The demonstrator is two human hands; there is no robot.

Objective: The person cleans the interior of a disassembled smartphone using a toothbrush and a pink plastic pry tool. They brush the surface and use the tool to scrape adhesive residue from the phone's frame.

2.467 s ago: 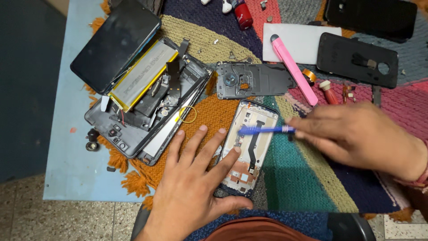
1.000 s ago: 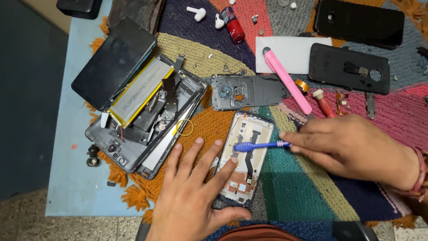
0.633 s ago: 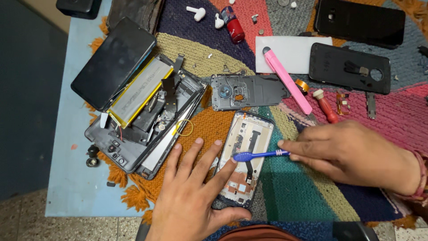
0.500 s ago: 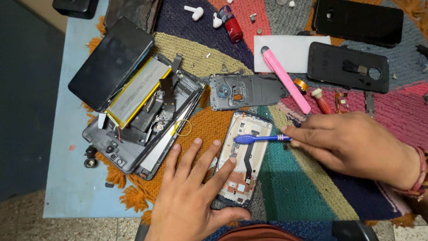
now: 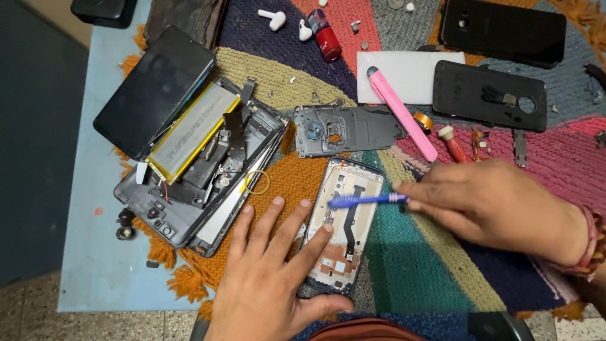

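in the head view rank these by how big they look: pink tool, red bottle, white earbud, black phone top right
1. black phone
2. pink tool
3. red bottle
4. white earbud
All lie on the mat at a similar distance, so the order looks sound.

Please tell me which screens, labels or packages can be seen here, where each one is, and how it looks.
Phone screen: far left, on the opened tablet, a dark glossy rectangle, switched off.
Black phone: top right, a dark rectangle; I cannot tell which face is up.
White card: top centre, plain, under the pink tool.

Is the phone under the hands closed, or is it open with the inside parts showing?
Open. The phone lies flat with its cover off; boards and a flex cable show. The left hand steadies it, and the right hand holds a blue tool over it.
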